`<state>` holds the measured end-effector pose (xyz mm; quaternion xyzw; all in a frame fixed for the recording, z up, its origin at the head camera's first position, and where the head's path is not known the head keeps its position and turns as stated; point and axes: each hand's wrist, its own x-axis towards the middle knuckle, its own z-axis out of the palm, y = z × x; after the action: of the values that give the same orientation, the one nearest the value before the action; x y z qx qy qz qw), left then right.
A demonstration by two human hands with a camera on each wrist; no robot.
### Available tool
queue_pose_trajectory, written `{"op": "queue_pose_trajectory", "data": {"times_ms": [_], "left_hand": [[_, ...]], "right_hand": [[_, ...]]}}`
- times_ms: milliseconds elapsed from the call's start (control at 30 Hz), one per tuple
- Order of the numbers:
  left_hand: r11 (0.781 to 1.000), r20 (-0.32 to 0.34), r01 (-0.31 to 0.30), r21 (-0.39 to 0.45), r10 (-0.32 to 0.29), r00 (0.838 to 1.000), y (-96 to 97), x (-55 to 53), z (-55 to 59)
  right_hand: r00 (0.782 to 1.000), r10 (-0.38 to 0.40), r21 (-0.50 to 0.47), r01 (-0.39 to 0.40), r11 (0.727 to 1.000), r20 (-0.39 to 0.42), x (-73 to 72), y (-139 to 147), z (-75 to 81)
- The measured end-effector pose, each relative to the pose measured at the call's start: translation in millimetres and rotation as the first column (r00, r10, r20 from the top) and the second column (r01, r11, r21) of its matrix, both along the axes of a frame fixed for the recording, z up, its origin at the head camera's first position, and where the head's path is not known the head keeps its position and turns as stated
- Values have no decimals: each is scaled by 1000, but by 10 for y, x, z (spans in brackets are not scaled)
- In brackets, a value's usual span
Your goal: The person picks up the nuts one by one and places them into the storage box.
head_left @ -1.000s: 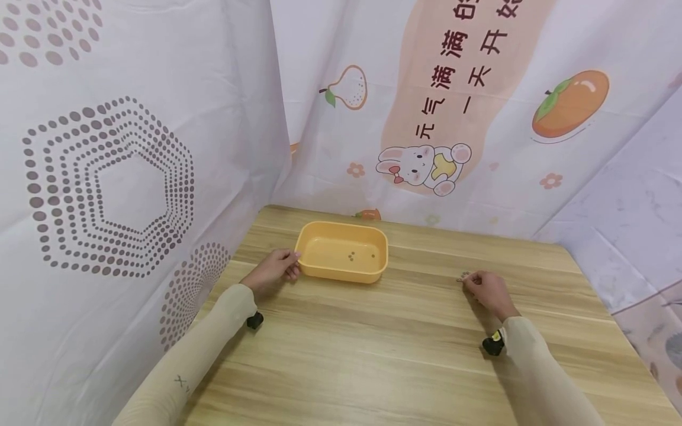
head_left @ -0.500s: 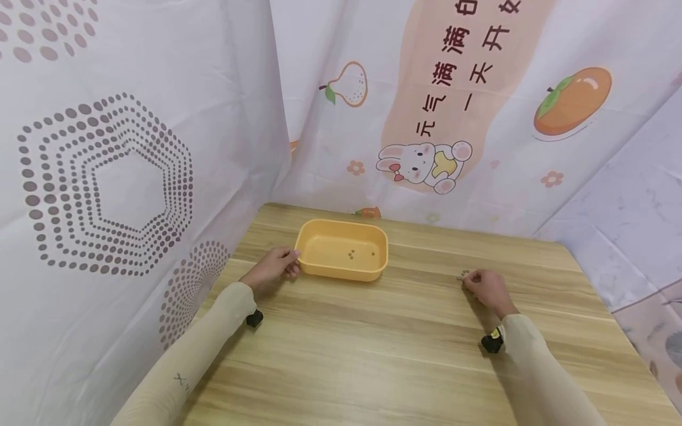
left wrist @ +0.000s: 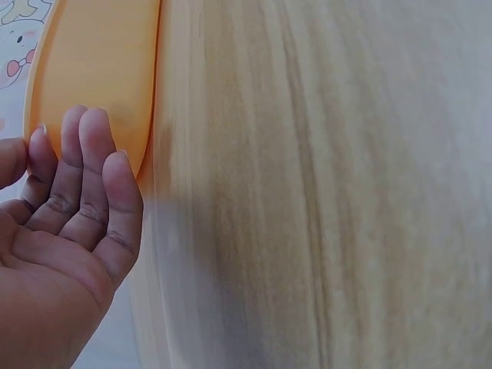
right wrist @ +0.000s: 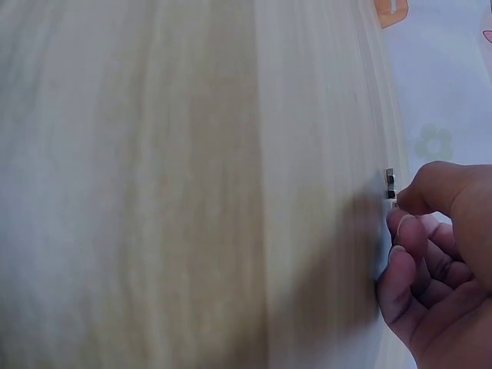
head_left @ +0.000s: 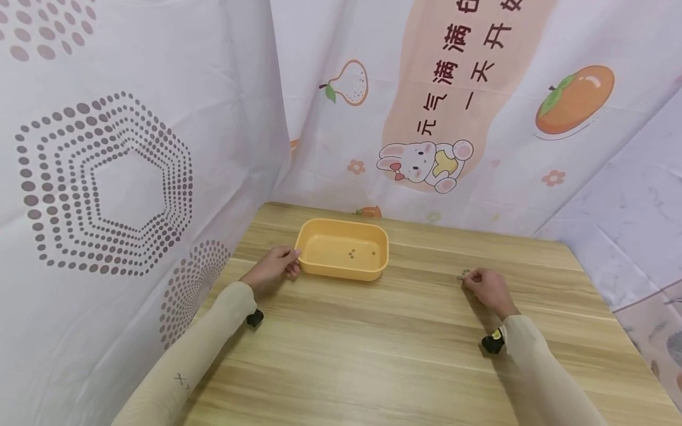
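Observation:
In the head view my left hand (head_left: 274, 267) pinches the near left corner of a yellow plastic basin (head_left: 341, 273) between thumb and forefinger. The left wrist view has the thumb and fingertips at the rim of this basin (left wrist: 96, 46), the other fingers loosely bent. A few small dark metal nuts (head_left: 352, 254) lie on its floor. To the right, my right hand (head_left: 489, 289) is low over the table, thumb and forefinger pinched together at a small nut. More small metal nuts (right wrist: 390, 181) sit just beyond these fingertips, partly hidden by the hand.
A wood-grain table (head_left: 341, 343) carries everything. A printed white curtain (head_left: 330, 171) hangs along its back edge, and a dotted one (head_left: 213, 118) stands close along the left side. Black wrist cameras are strapped at both cream sleeves (head_left: 215, 331).

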<state>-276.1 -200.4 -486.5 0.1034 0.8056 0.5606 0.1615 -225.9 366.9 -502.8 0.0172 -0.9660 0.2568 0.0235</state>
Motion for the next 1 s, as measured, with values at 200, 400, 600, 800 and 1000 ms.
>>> {"op": "queue_pose_trajectory", "data": {"times_ms": [200,400,600,800,1000], "left_hand": [[1000,-3,3,-3,-3,1000,2,-3,-6],[1000,-11,2,-7,-2,1000,6,3,-18],[1000,-5,-4,1,4,1000,15,0,-19],[1000,-3,-6,5,6,1000,14,4,-22],[1000,-8,-6,8,6,1000,15,6,-17]], "right_hand": [[1000,5,1,-5,1000,-20,-5,-22,5],[1000,14,-17,-15,1000,-26,7,-49,21],[1000,11,-27,-12,1000,-23,3,-72,32],[1000,12,-50,-12,999,-18,-10,-89,31],[1000,10,-93,-10,996,-7,-30,-103,30]]}}
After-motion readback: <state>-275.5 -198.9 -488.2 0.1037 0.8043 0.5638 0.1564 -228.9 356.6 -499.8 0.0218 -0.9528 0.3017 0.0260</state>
